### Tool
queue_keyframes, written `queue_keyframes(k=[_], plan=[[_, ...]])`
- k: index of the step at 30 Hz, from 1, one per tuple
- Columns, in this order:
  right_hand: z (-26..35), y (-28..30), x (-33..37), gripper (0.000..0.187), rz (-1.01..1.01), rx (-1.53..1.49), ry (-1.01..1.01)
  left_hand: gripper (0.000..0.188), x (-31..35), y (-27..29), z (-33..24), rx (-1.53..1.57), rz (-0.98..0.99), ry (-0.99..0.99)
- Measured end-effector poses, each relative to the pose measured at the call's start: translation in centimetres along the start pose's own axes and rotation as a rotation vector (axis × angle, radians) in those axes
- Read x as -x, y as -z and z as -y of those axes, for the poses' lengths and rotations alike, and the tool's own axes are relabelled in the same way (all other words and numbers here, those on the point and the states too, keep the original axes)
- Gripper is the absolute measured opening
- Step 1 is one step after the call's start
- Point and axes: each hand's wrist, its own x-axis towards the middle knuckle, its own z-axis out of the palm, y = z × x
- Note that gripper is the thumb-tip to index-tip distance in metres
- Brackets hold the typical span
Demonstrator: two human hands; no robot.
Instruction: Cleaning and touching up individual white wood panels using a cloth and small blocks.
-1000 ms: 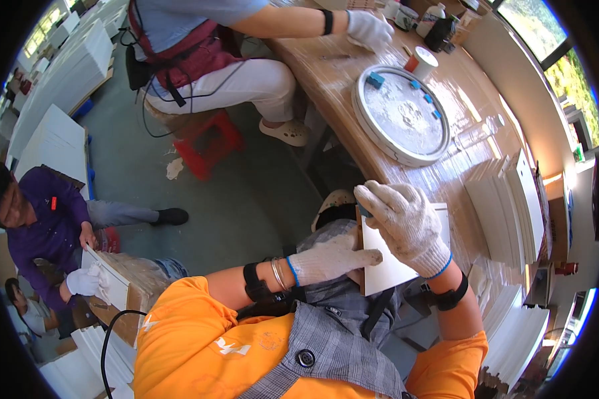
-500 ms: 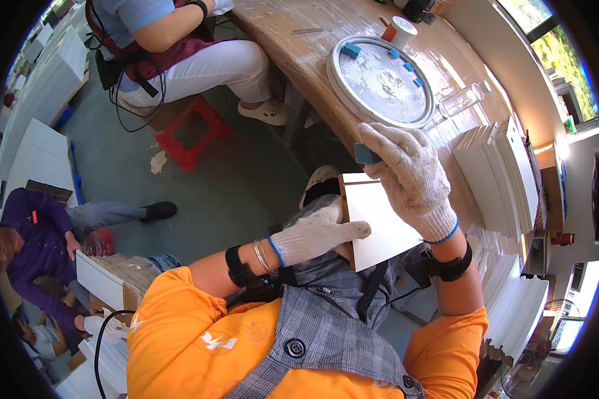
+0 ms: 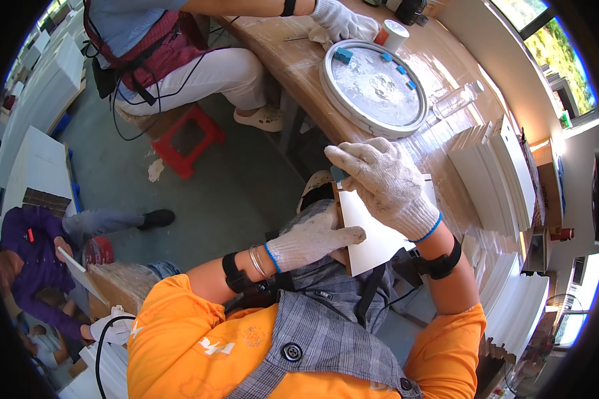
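Note:
My left hand (image 3: 313, 236), in a knitted white glove, grips a white panel (image 3: 369, 243) by its brown left edge, with the thumb lying across the face. My right hand (image 3: 386, 186), gloved the same way, hangs over the far part of the panel. Its fingers are closed on a small blue block (image 3: 339, 174), which sits by the panel's far left corner. Much of the block is hidden by the fingers; whether it touches the edge I cannot tell. Beyond, on the table, a round grey lid (image 3: 326, 83) bears whitish paste and several blue pieces (image 3: 343, 56).
A white jar (image 3: 394, 34) and a clear bottle (image 3: 456, 100) stand around the lid. Stacked white panels (image 3: 489, 176) line the right. Across the table corner, a co-worker's gloved hand (image 3: 343, 21) rests on a cloth. A red stool (image 3: 188, 141) and a person in purple (image 3: 36, 266) are at left.
My right hand has come down and left with the blue block, to the panel's far corner. A co-worker's gloved hand has reached in beside the lid. The person in purple has tilted a panel.

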Motion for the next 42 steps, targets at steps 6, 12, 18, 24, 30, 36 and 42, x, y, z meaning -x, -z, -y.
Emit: queue_keyframes(k=[6, 12, 18, 24, 30, 36, 42], plan=[[0.1, 1.6, 1.4, 0.050, -0.258, -0.046, -0.121, 0.067, -0.6, 0.5, 0.0, 0.061, 0.035, -0.093], [3.4, 1.9, 7.4, 0.051, -0.280, -0.109, -0.259, 0.062, -1.7, 1.1, 0.4, 0.144, 0.024, -0.131], [6.9, 0.2, 12.4, 0.050, -0.204, -0.124, -0.435, 0.056, -1.9, 1.4, 1.7, 0.145, -0.087, -0.182], [6.8, -0.7, 16.9, 0.046, -0.497, -0.278, -0.677, 0.057, -1.3, 1.1, 1.9, 0.143, -0.103, -0.125], [7.3, -0.5, 19.8, 0.041, -0.650, -0.452, -0.917, 0.058, -1.1, 1.0, 1.6, 0.113, -0.114, -0.090], [7.2, -0.8, 22.0, 0.042, -0.741, -0.476, -1.017, 0.060, -0.9, 0.9, 1.6, 0.081, -0.135, -0.068], [6.9, -0.9, 22.0, 0.042, -0.729, -0.451, -1.011, 0.064, -0.6, 0.8, 1.6, 0.027, -0.144, -0.052]])
